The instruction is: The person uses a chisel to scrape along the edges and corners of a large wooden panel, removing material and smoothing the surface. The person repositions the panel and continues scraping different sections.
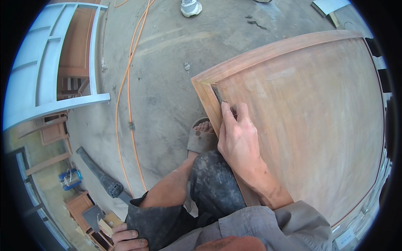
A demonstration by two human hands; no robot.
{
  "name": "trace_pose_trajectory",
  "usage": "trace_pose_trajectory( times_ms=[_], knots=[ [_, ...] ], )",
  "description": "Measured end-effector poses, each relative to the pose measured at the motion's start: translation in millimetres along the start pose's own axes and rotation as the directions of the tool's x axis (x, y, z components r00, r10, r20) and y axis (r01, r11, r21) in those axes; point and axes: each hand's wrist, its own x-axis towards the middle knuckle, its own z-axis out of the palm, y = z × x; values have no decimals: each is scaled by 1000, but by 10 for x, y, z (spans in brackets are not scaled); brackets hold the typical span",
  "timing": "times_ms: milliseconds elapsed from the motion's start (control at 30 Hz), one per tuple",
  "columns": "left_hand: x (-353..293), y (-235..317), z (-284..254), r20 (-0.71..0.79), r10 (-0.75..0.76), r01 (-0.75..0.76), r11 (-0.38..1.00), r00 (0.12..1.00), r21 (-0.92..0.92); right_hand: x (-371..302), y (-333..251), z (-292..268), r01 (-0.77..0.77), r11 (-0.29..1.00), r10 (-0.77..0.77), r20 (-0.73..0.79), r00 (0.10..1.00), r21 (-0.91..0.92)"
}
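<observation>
My right hand [239, 134] is closed in a pinch at the inner edge of a wooden panel's frame. A thin dark strip [217, 93] sticks out past its fingertips along the inner edge, towards the frame's corner; its exact kind is hard to tell. The large wooden panel [310, 113] has a raised border and pale, patchy marks over its flat face. It leans beside my knee. At the lower left, my left hand [127, 239] rests against my black shorts, with only its loosely bent fingers showing and nothing visible in them.
Orange hoses [130, 96] run across the concrete floor. A dark blower-like tool [109, 184] lies to my left. Beyond stand a pale blue frame [58, 46], wooden cabinet pieces [54, 136] and a blue device [70, 180]. Another person's shoe [191, 7] is at the far edge.
</observation>
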Motion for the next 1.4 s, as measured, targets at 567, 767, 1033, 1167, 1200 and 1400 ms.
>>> trace_pose_trajectory(
  times_ms=[567, 767, 1033, 1167, 1200, 1400],
  knots=[
    [660, 492, 62, 381, -337, 277, 939, 861, 205, -150, 159, -167, 12, 997, -13, 14, 1000, 73],
    [623, 599, 285, 146, -353, 319, 924, 924, 212, -21, 1, 55, -1, 999, 2, -16, 1000, 41],
    [846, 623, 378, 231, -334, 256, 915, 914, 313, -26, 94, 129, -80, 937, 121, -102, 987, 340],
    [856, 583, 448, 208, -300, 234, 927, 931, 292, -146, 193, -107, -69, 929, 118, -114, 986, 363],
    [847, 595, 431, 198, -308, 240, 921, 931, 308, -204, 170, -148, -81, 945, 120, -103, 987, 318],
    [738, 647, 390, 155, -336, 268, 899, 929, 346, -271, 203, -68, -4, 997, 11, -81, 997, 77]
  ],
)
